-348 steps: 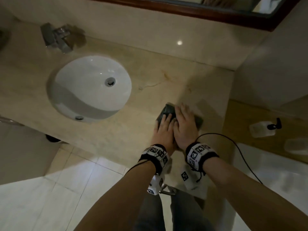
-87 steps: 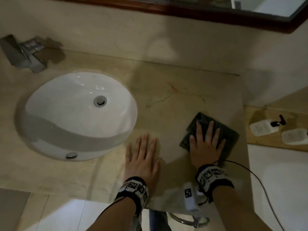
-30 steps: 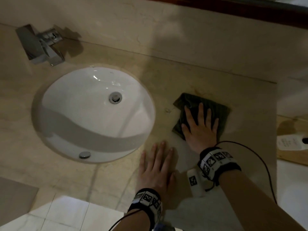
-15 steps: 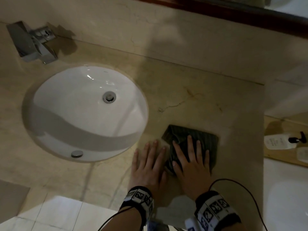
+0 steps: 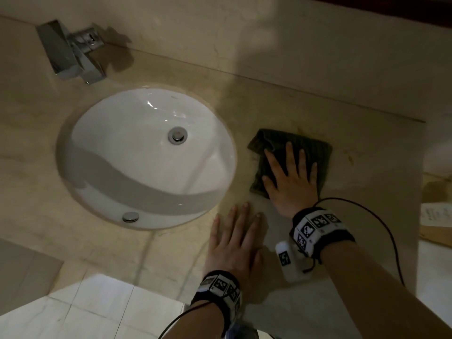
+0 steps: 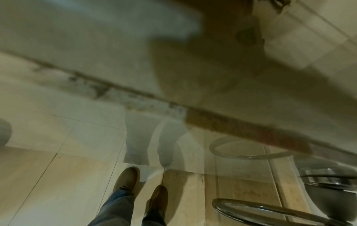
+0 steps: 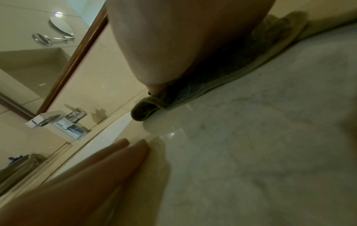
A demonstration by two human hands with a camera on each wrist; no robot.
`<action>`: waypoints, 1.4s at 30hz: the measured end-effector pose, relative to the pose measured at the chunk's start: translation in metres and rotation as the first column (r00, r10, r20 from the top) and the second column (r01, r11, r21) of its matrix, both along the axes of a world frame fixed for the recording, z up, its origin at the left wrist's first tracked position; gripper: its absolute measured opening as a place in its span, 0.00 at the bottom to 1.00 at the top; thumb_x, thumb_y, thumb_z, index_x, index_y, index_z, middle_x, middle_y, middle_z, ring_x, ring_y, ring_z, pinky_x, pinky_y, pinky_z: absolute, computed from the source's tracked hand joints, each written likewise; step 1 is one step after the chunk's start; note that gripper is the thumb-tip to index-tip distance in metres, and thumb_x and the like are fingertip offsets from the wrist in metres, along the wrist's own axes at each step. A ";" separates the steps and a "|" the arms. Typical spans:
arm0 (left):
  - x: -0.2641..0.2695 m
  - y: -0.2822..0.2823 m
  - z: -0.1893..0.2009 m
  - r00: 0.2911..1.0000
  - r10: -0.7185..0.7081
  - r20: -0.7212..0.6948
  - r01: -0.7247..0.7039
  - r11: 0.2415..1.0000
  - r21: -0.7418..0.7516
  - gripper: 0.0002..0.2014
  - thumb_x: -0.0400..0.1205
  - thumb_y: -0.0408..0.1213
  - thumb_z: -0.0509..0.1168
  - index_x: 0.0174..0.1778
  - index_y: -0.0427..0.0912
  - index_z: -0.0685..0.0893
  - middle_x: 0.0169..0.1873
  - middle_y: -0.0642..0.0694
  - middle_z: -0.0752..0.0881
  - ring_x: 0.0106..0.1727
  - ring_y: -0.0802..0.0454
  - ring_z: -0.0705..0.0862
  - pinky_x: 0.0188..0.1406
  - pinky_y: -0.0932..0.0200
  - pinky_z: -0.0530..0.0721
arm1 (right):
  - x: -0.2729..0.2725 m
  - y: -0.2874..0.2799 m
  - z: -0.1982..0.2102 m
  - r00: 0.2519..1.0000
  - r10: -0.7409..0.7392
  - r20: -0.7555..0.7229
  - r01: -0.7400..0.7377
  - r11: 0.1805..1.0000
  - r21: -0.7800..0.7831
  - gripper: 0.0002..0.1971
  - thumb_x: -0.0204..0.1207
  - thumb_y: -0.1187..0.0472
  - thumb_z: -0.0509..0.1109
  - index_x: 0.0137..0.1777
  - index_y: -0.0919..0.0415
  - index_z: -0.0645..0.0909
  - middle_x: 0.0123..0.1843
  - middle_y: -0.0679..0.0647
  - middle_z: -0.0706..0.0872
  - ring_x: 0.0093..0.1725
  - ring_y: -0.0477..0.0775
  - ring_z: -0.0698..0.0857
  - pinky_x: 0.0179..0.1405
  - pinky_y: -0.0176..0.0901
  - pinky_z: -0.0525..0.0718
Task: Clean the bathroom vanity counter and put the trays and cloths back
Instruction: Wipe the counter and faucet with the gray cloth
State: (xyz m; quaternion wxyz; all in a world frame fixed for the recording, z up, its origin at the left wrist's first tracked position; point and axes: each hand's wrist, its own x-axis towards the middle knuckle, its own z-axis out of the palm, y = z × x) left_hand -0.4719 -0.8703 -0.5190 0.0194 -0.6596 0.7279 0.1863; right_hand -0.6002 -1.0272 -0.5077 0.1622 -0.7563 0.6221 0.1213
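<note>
head view looks down on counter (image 5: 281,104), right wrist skims it toward faucet (image 7: 58,122), left wrist faces floor

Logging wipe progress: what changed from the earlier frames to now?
The right hand, flat on the dark cloth, has pushed it away from the front edge again, farther back beside the sink. Earlier both hands pressed it; the left hand stays flat on the bare counter.
</note>
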 end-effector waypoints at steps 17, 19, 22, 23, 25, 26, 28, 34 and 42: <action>-0.001 0.000 0.001 1.000 0.012 0.010 -0.012 1.000 0.026 0.38 0.76 0.57 0.58 0.83 0.50 0.60 0.84 0.45 0.55 0.84 0.45 0.54 0.75 0.36 0.56 | -0.027 0.100 -0.002 0.999 -0.007 0.051 0.010 0.999 -0.053 0.30 0.81 0.40 0.45 0.84 0.40 0.51 0.87 0.56 0.49 0.84 0.66 0.51 0.78 0.71 0.49; -0.001 0.000 0.000 1.000 0.009 0.008 -0.010 0.999 0.036 0.37 0.75 0.57 0.58 0.82 0.50 0.63 0.84 0.45 0.56 0.83 0.44 0.55 0.75 0.35 0.57 | -0.023 0.092 -0.004 0.999 -0.002 0.050 0.005 0.998 -0.060 0.29 0.81 0.41 0.45 0.84 0.40 0.53 0.86 0.56 0.49 0.84 0.66 0.51 0.78 0.70 0.48; -0.001 0.001 -0.003 1.000 -0.011 0.018 0.010 0.999 0.032 0.33 0.75 0.57 0.59 0.76 0.47 0.71 0.83 0.43 0.58 0.83 0.42 0.56 0.74 0.34 0.57 | -0.012 0.066 -0.007 0.999 -0.012 0.031 0.014 0.997 -0.077 0.30 0.80 0.39 0.41 0.83 0.37 0.47 0.87 0.55 0.44 0.84 0.66 0.45 0.78 0.68 0.40; 0.000 0.001 -0.004 1.000 -0.014 0.022 0.014 0.999 0.032 0.33 0.76 0.57 0.59 0.76 0.48 0.71 0.83 0.43 0.59 0.83 0.42 0.56 0.74 0.34 0.57 | -0.007 0.055 -0.009 0.999 -0.012 0.031 0.015 0.997 -0.082 0.30 0.80 0.38 0.38 0.83 0.36 0.43 0.86 0.54 0.40 0.84 0.65 0.41 0.78 0.67 0.36; 0.000 0.000 -0.004 0.999 -0.014 0.029 0.013 0.999 0.030 0.34 0.77 0.58 0.58 0.79 0.49 0.68 0.83 0.43 0.59 0.83 0.42 0.56 0.74 0.34 0.56 | 0.004 0.030 -0.013 0.999 -0.016 0.033 0.018 0.998 -0.060 0.30 0.78 0.37 0.35 0.81 0.33 0.34 0.85 0.52 0.31 0.83 0.63 0.34 0.77 0.66 0.30; 0.000 0.000 -0.004 0.999 -0.012 0.030 0.012 1.000 0.026 0.35 0.77 0.59 0.57 0.81 0.50 0.65 0.83 0.44 0.58 0.83 0.42 0.55 0.75 0.35 0.56 | 0.009 0.019 -0.013 0.999 -0.019 0.029 0.021 0.999 -0.049 0.30 0.78 0.37 0.35 0.80 0.33 0.32 0.84 0.51 0.28 0.83 0.63 0.32 0.77 0.66 0.30; 0.000 0.000 -0.005 1.000 -0.010 0.022 0.009 1.000 0.018 0.36 0.78 0.59 0.57 0.82 0.50 0.62 0.83 0.45 0.57 0.83 0.43 0.56 0.75 0.36 0.56 | 0.015 0.003 -0.012 1.000 -0.018 0.016 0.019 0.999 -0.049 0.30 0.80 0.37 0.37 0.80 0.34 0.31 0.84 0.52 0.28 0.83 0.63 0.32 0.78 0.66 0.31; 0.000 -0.002 -0.007 0.999 0.007 -0.031 -0.007 1.000 0.012 0.33 0.81 0.57 0.51 0.82 0.49 0.63 0.82 0.44 0.60 0.83 0.42 0.56 0.75 0.36 0.54 | 0.018 -0.004 -0.004 1.000 -0.006 -0.001 0.006 1.000 0.012 0.29 0.82 0.37 0.38 0.80 0.33 0.30 0.83 0.51 0.26 0.83 0.62 0.31 0.78 0.65 0.31; 0.002 -0.009 -0.006 0.998 -0.009 -0.069 0.007 0.999 -0.037 0.34 0.72 0.51 0.54 0.76 0.47 0.67 0.82 0.43 0.59 0.84 0.45 0.51 0.76 0.42 0.48 | -0.034 -0.003 0.023 0.905 -0.158 0.394 0.245 0.952 -0.181 0.26 0.82 0.51 0.57 0.81 0.46 0.63 0.86 0.54 0.51 0.83 0.59 0.53 0.81 0.59 0.55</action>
